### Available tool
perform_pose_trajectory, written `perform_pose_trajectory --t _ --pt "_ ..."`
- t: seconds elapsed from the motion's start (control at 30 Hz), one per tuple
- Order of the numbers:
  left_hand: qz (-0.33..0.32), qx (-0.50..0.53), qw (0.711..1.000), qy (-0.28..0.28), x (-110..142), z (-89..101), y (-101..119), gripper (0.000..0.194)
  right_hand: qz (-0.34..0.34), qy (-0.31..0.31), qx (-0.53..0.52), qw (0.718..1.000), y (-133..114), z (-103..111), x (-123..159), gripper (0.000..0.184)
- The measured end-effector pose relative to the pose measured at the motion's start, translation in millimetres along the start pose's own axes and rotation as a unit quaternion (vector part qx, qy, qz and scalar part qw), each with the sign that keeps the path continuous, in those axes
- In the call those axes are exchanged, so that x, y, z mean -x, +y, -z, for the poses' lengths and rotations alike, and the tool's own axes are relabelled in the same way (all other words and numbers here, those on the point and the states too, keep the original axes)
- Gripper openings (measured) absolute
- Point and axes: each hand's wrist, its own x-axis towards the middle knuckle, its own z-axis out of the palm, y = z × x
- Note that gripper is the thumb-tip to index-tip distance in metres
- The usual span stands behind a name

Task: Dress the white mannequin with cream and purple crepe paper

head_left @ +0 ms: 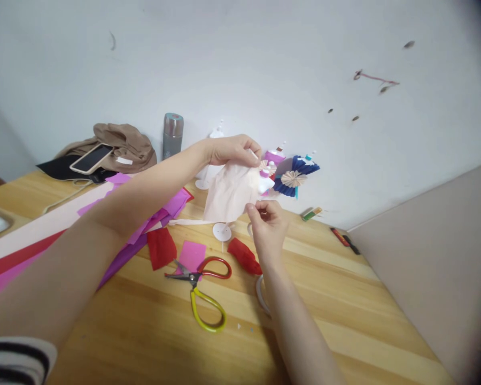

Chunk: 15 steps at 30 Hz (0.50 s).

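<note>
Nearest us, at lower centre, the metal scissors with red and yellow handles [193, 277] lie open; a lowered forearm could catch their blades. At mid-frame, our left hand [233, 149] pinches the thin pale-pink paper sheet [226, 195] by its top, our right hand [271, 230] its lower right edge; uneven pulling could tear it. Beyond, a wide sweep could topple the blue pleated-paper figure [303, 165].
</note>
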Motion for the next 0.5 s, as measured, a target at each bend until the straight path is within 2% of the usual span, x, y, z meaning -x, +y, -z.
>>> perform_pose_trajectory --t 0.23,0.5 --pt "-0.004 0.063 0.998 0.001 1.5 0.2 -12.2 0.012 -0.024 -0.001 -0.002 1.000 10.0 -2.3 -2.0 0.024" --pt "0.017 0.135 0.991 0.010 5.5 -7.6 -19.9 0.007 -0.065 -0.013 -0.074 0.995 15.5 -2.1 -8.5 0.029"
